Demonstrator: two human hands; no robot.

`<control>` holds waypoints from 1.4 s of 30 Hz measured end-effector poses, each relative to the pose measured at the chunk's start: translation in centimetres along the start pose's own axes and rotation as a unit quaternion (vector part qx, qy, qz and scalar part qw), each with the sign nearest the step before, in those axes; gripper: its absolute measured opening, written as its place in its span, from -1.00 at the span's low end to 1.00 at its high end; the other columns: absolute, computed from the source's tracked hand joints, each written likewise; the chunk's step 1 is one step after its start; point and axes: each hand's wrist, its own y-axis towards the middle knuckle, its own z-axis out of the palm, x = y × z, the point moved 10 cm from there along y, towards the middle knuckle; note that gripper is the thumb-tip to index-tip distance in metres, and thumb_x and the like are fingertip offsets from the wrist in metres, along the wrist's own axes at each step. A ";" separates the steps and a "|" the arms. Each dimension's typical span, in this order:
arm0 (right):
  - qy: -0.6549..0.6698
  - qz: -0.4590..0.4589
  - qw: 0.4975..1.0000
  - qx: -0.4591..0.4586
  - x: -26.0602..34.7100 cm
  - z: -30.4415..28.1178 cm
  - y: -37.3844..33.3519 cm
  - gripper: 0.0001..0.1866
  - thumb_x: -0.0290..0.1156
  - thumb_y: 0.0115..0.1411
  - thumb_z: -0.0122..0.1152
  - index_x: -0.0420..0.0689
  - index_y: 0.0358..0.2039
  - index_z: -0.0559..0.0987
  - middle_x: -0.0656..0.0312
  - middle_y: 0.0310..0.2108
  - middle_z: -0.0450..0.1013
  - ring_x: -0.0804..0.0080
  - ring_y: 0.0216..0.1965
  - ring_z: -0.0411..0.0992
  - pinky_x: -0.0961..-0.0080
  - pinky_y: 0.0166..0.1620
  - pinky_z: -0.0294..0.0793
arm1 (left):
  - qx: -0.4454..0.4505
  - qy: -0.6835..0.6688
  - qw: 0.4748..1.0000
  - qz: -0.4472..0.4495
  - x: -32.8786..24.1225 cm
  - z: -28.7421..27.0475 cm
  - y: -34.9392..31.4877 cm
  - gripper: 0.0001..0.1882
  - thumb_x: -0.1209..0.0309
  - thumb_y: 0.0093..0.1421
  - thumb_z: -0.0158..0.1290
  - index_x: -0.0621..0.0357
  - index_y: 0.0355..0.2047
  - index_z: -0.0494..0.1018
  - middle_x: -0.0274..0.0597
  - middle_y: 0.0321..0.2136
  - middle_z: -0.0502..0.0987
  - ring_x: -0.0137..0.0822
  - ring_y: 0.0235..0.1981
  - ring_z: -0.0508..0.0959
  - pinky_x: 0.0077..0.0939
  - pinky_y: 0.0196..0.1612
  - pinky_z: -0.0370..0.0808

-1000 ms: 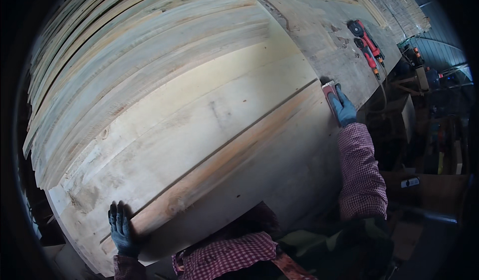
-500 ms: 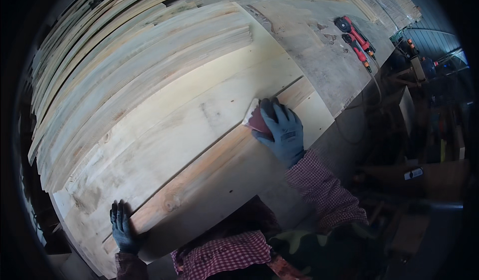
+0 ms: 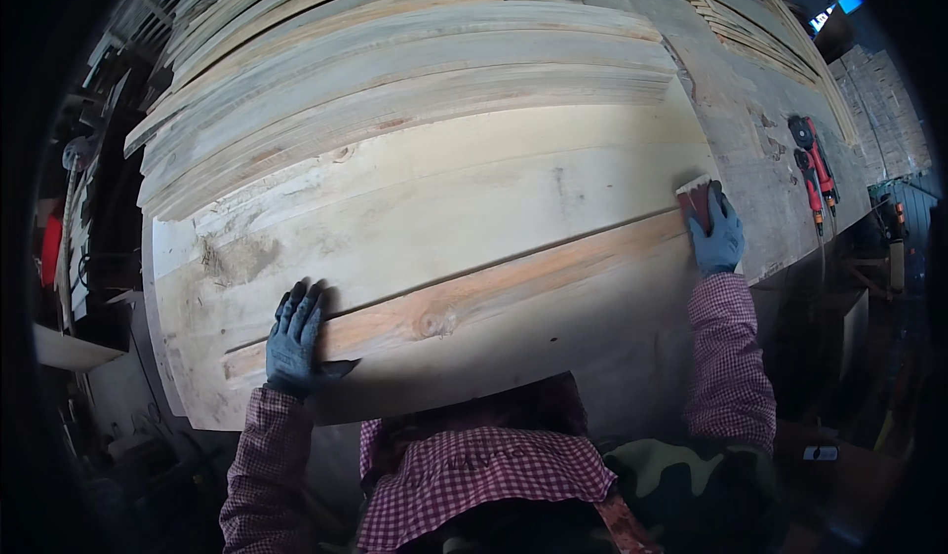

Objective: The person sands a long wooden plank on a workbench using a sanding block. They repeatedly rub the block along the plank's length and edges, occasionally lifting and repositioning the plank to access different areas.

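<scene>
A long, narrow wooden board point(image 3: 513, 272) with a reddish grain and a dark knot lies on a wide pale wooden panel point(image 3: 474, 194). Across its left end rests my left hand point(image 3: 293, 342) in a blue-grey glove, fingers stretched out and thumb spread to the side. At the board's right end, my gloved right hand point(image 3: 721, 240) grips a sanding block point(image 3: 698, 201) faced with dark red sandpaper, its pale edge showing. How far the block's underside touches the wood is hidden.
Long wooden strips point(image 3: 415, 65) are stacked across the far side of the panel. More slats point(image 3: 760, 36) lie at the far right. Two red-and-black power tools point(image 3: 815, 169) sit on the worktable to the right, with a cable trailing toward the edge.
The view has turned, shifting the scene. My right hand has slid the sanding block along the board to its right end. My left hand stays on the left end, its thumb now showing.
</scene>
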 end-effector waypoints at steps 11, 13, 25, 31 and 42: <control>0.170 -0.485 0.846 0.142 47.6 -3.3 -20.2 -0.19 0.23 0.06 0.31 0.22 0.30 0.39 0.12 0.24 0.27 0.10 0.16 0.29 0.07 0.17 0.31 | -0.045 -0.014 0.996 -0.071 1.3 -0.4 -0.6 0.32 -0.13 -0.19 0.39 0.34 0.41 -0.02 0.19 0.37 0.13 0.16 0.39 0.16 0.05 0.43 0.07; 0.169 -0.494 0.842 0.138 47.4 -3.9 -20.2 -0.18 0.23 0.04 0.33 0.22 0.29 0.41 0.12 0.25 0.27 0.10 0.16 0.29 0.08 0.17 0.31 | -0.058 -0.024 0.996 -0.059 1.4 -0.6 -0.9 0.33 -0.14 -0.19 0.40 0.32 0.41 -0.03 0.19 0.37 0.13 0.17 0.39 0.16 0.05 0.43 0.07; 0.083 -0.406 0.909 0.050 26.1 -3.2 -12.2 -0.17 0.01 -0.13 0.52 0.12 0.21 0.52 0.21 0.18 0.36 0.15 0.05 0.38 0.09 0.05 0.41 | -0.176 -0.152 0.971 -0.062 2.2 -2.7 -2.6 0.16 -0.29 0.06 0.11 0.31 0.42 0.02 0.17 0.36 0.20 0.17 0.36 0.22 0.07 0.41 0.09; 0.122 -0.541 0.824 0.115 48.8 -4.3 -21.6 -0.15 0.33 0.06 0.23 0.28 0.31 0.30 0.23 0.17 0.23 0.18 0.10 0.28 0.11 0.11 0.28 | -0.237 -0.186 0.950 -0.086 3.6 -3.1 -3.3 0.00 -0.10 0.14 0.06 0.27 0.42 0.05 0.18 0.36 0.20 0.17 0.36 0.22 0.02 0.40 0.12; 0.220 -0.262 0.936 -0.083 28.8 -2.6 -7.2 -0.37 -0.19 0.29 0.23 -0.07 0.33 0.36 -0.01 0.21 0.34 0.03 0.22 0.30 0.14 0.26 0.29 | 0.040 -0.011 0.999 -0.020 -7.6 -1.6 5.0 0.05 -0.25 -0.02 0.23 -0.17 0.42 0.14 0.05 0.35 0.18 0.17 0.40 0.11 0.20 0.42 -0.01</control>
